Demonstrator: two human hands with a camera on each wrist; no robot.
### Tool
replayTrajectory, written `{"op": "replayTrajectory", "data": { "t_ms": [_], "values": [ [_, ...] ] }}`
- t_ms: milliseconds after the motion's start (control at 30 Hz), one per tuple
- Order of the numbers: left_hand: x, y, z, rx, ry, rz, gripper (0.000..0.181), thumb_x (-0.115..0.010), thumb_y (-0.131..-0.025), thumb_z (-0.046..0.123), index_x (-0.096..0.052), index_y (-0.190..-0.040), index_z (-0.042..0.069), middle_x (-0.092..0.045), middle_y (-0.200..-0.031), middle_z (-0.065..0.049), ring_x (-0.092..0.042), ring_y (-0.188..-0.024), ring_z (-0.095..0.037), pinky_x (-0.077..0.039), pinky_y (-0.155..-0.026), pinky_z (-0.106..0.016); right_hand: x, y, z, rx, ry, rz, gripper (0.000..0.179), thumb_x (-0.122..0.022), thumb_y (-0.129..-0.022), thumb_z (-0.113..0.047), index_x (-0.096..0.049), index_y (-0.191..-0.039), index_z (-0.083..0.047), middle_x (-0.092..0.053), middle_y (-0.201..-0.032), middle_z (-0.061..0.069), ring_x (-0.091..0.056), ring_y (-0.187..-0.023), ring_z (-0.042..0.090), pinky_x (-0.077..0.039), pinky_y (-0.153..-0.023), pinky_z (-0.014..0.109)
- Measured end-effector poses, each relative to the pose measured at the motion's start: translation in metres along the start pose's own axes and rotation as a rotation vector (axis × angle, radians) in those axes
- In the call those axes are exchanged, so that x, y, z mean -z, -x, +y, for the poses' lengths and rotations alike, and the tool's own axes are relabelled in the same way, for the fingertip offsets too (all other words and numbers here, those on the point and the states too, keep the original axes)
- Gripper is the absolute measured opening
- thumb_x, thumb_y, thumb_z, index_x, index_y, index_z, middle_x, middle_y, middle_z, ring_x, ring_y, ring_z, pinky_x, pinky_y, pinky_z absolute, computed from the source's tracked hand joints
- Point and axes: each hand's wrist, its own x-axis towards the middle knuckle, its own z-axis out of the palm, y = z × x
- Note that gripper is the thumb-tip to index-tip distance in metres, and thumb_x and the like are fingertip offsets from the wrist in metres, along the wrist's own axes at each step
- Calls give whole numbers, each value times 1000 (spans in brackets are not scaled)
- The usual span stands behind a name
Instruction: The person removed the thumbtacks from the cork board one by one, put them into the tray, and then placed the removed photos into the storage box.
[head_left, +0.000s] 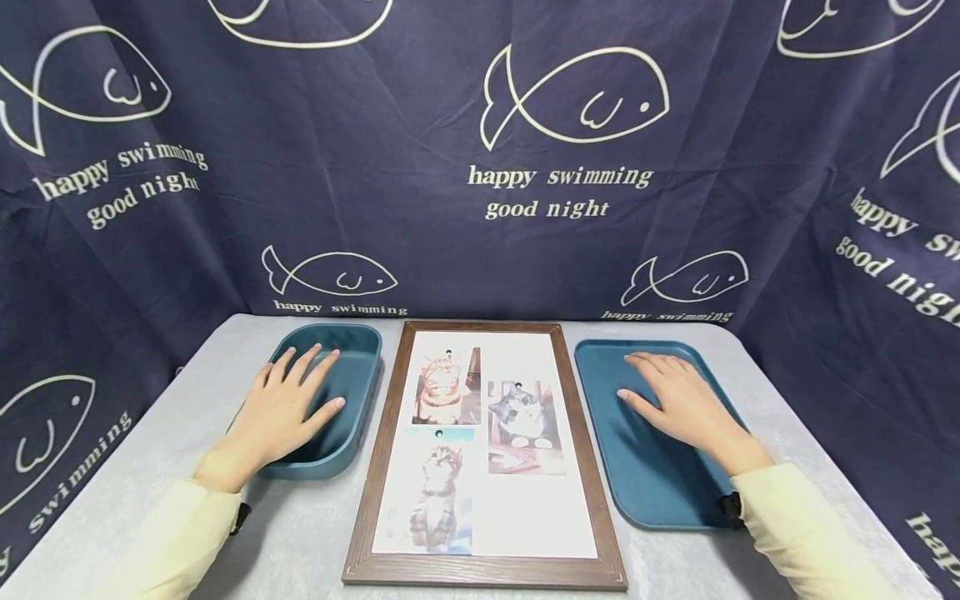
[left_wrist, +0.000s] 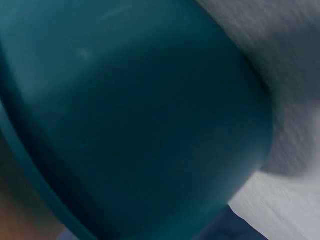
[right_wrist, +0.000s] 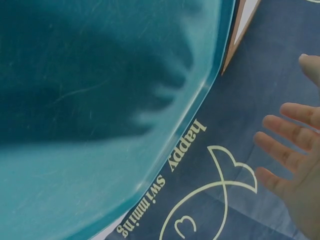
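Observation:
Over the deep blue-green bin (head_left: 351, 396) on the left, my left hand (head_left: 281, 417) is held with its fingers spread and nothing in it. The bin fills most of the left wrist view. My right hand (head_left: 678, 406) hovers over a flat blue-green tray (head_left: 626, 454), its fingers extended and holding nothing; in the right wrist view a hand shadow falls on the tray. Between the hands lies a brown-framed white board (head_left: 536, 521). Three cat pictures are on it: an orange cat (head_left: 441, 396), a grey-and-white cat (head_left: 525, 421) and a kitten (head_left: 437, 492).
A small black round piece (head_left: 518, 385) sits at the top of each picture. The grey-white table (head_left: 300, 533) is backed by a dark blue curtain (head_left: 420, 167) with fish drawings, which also hangs along both sides.

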Motion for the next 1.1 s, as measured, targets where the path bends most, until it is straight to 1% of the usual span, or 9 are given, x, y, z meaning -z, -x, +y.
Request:
{"op": "replayTrajectory", "data": {
  "t_ms": [100,200,333,600,933,1100],
  "values": [
    [0,-1,4,-13,10,6,65,-52,-87,49,-34,-141,18,-37,-141,-15,-33,-126,-44,-30,-94,-62,-3,-3,-2,17,-5,5,49,-65,-81,-31,-56,-118,0,-59,-115,17,-53,-107,34,-37,-90,52],
    [0,-3,8,-21,10,-1,65,-51,-87,50,-34,-141,18,-38,-141,-14,-33,-126,-43,-30,-95,-61,-4,-5,-5,28,-1,0,48,-65,-81,-31,-57,-117,0,-59,-114,17,-54,-106,34,-39,-87,52],
    [-1,-4,14,-39,13,-2,64,-50,-87,51,-35,-140,18,-39,-140,-13,-35,-126,-42,-30,-96,-59,-7,-7,-7,31,14,-21,47,-65,-81,-32,-57,-116,-1,-60,-113,16,-55,-104,33,-40,-86,51],
    [-4,-8,26,-94,28,23,60,-50,-87,51,-40,-137,18,-43,-137,-12,-40,-123,-40,-33,-95,-58,-10,-11,-13,45,24,-59,47,-64,-82,-34,-58,-117,-3,-62,-110,14,-57,-101,31,-42,-83,49],
    [-5,-10,38,-130,58,0,60,-52,-88,48,-40,-137,16,-43,-138,-13,-40,-123,-39,-33,-96,-56,-17,-19,-21,87,24,-102,44,-63,-83,-33,-59,-116,-4,-62,-109,12,-58,-100,29,-44,-81,48],
    [-6,-13,46,-153,62,12,59,-52,-88,48,-43,-135,15,-45,-137,-11,-42,-122,-36,-35,-95,-55,-21,-24,-26,86,5,-133,46,-65,-82,-34,-59,-116,-3,-62,-109,12,-58,-100,29,-44,-82,48]
  ]
}}
